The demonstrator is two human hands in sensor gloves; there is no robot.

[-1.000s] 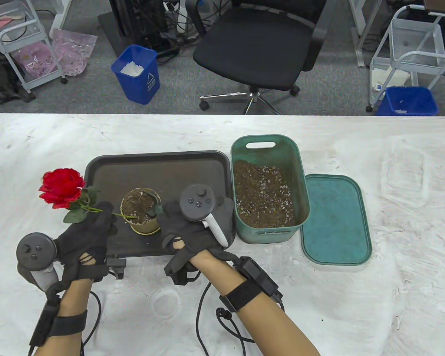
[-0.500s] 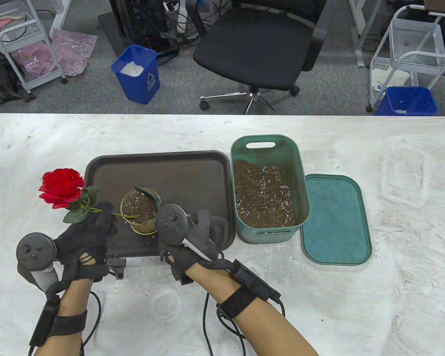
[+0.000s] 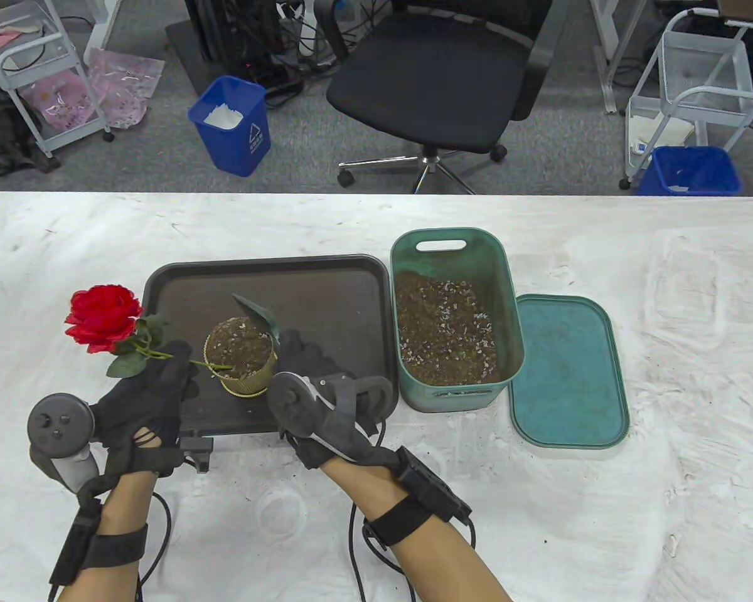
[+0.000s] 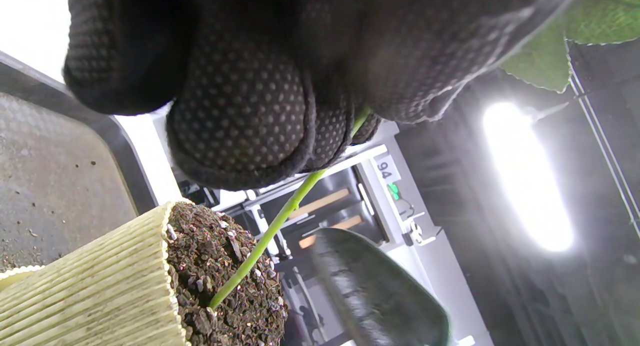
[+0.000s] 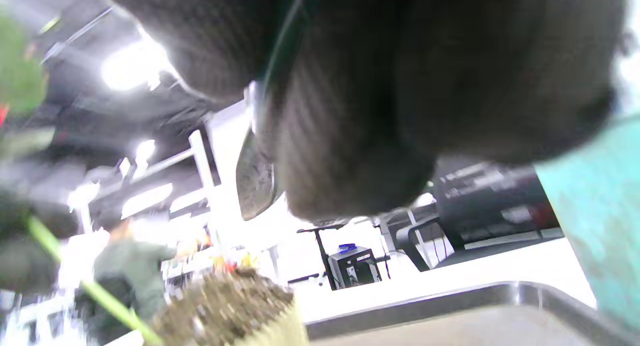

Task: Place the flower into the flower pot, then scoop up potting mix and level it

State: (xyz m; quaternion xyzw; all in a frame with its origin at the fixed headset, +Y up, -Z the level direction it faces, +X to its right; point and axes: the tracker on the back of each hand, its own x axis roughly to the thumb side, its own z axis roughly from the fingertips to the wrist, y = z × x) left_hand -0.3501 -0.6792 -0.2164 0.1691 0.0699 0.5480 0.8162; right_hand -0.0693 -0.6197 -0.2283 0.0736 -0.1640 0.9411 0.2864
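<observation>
flower (image 3: 103, 315) leans out left over the tabletop (image 3: 665, 514), its red head beyond the left edge of the dark tray (image 3: 326, 276), while its green stem runs right into the potting mix heaped in the ribbed yellow flower pot (image 3: 246, 376) standing on the near part of that tray. left hand (image 3: 141, 401) pinches the stem just left of the pot; the left wrist view shows the gloved fingertips (image 4: 240, 116) pressed together around it. right hand (image 3: 332, 401) sits just right of the pot with fingers curled round the handle of a dark green scoop (image 3: 258, 311), whose blade is raised at the pot's far right rim. green bin (image 3: 455, 251) of potting mix stands right of the tray, its lid (image 3: 568, 373) lying flat beside it further right.
</observation>
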